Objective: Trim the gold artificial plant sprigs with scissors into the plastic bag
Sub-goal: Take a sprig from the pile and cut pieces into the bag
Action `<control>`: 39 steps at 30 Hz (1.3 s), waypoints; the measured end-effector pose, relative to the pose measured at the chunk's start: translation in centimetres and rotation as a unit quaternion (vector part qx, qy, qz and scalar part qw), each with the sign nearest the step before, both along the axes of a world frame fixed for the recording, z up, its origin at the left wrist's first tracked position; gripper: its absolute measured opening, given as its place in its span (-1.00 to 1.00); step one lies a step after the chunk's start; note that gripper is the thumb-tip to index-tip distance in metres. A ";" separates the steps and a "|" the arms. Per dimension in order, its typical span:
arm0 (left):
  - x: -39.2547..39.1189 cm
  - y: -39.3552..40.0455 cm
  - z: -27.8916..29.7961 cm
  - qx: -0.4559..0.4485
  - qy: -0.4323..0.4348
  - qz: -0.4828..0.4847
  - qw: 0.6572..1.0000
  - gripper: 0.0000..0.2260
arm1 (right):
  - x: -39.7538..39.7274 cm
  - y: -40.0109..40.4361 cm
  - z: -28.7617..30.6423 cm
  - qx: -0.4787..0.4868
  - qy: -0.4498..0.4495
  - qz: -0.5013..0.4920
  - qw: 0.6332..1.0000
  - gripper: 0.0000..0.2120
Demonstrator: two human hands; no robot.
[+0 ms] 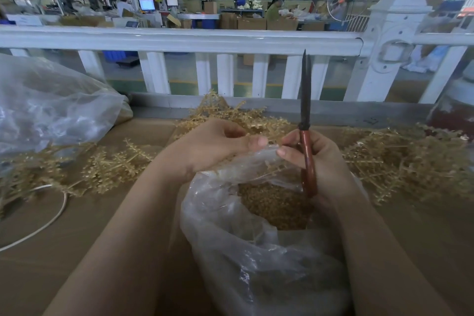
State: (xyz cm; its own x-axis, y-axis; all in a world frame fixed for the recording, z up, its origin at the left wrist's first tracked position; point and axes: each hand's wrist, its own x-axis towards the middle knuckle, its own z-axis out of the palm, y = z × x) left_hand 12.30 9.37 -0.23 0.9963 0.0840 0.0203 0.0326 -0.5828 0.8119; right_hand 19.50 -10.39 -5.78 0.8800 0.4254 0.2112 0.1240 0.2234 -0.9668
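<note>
Right hand (320,159): grip curled round the red handles of the scissors (306,120), blades pressed together and pointing up, just above the open plastic bag (243,238) holding gold trimmings. Left hand (213,146): fingers curled, thumb at the bag's upper rim beside the right fingertips; whether pinching the film or a sprig, cannot tell. Gold sprigs (400,161) heaped on the brown table (77,238) right, left and behind the hands; second clear bag (51,105) at far left, white railing (179,41) beyond.
</note>
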 end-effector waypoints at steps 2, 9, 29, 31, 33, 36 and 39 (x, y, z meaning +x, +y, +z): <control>0.1 -0.7 0.1 -0.021 0.018 0.024 0.999 -0.30 | 0.0 0.0 0.0 0.004 -0.008 0.012 1.000 -0.86; 1.2 -3.8 -1.5 -0.210 -0.155 0.077 0.962 -0.93 | 0.0 0.2 0.0 0.020 -0.001 0.015 1.000 -0.85; 0.5 -2.1 -4.3 0.295 -0.461 -0.004 0.837 -0.62 | 1.0 -0.4 -0.6 0.017 0.008 0.043 0.999 -0.78; 0.0 -2.5 -3.6 0.196 -0.406 -0.013 0.893 -0.58 | 1.0 -0.3 -0.6 0.030 0.010 0.048 0.998 -0.79; -0.4 -2.7 -3.0 0.074 -0.346 -0.035 0.935 -0.56 | 1.1 -0.3 -0.4 0.042 0.022 0.053 0.997 -0.81; -0.9 -2.9 -2.2 -0.038 -0.226 -0.059 0.972 -0.48 | 1.2 -0.4 -0.4 0.042 0.021 0.063 0.997 -0.81; -0.8 -3.0 -2.5 -0.011 -0.120 -0.047 0.992 -0.26 | 1.0 -0.5 -0.6 0.039 -0.001 0.072 0.997 -0.80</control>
State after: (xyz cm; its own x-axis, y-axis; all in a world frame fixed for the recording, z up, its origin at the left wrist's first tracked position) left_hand 11.46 6.32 -2.74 0.9665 -0.0069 0.2567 -0.2170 -0.5564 0.8021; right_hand 20.51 -10.85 -6.35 0.8109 0.5293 0.2498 0.0869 0.3132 -0.9457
